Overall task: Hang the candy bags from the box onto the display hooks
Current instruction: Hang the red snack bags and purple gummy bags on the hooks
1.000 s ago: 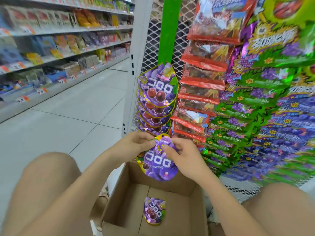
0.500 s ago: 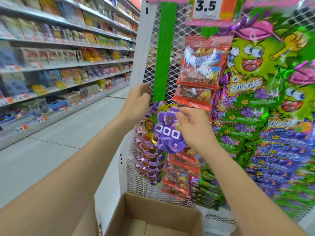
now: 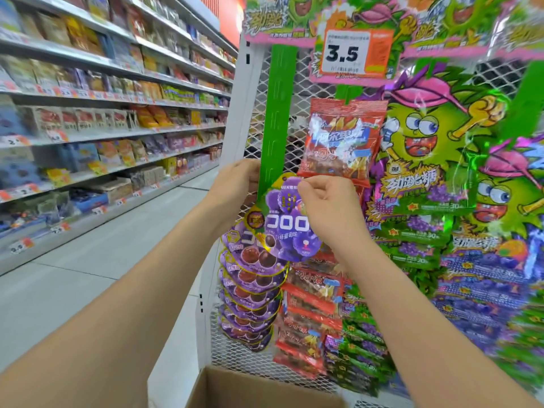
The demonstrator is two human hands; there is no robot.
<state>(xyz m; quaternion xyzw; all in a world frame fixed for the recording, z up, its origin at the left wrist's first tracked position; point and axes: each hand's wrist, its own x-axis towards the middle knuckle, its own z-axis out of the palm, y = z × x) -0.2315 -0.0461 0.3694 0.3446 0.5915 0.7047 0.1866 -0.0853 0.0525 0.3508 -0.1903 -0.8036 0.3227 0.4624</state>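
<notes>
Both forearms raised, left hand (image 3: 237, 179) fingertips hidden, right hand (image 3: 326, 201) pinch grip

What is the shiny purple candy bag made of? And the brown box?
The purple candy bag looks like glossy plastic film with a foil edge: it glints. The box looks like plain matte cardboard, brown with a raw-cut rim.

The price card (image 3: 353, 53) above the right hand (image 3: 326, 207) reads "3.5". The purple candy bag (image 3: 287, 231) which that hand pinches bears "コロロ" over "巨峰葡萄味". Green bags (image 3: 418, 231) to its right show "30".
</notes>
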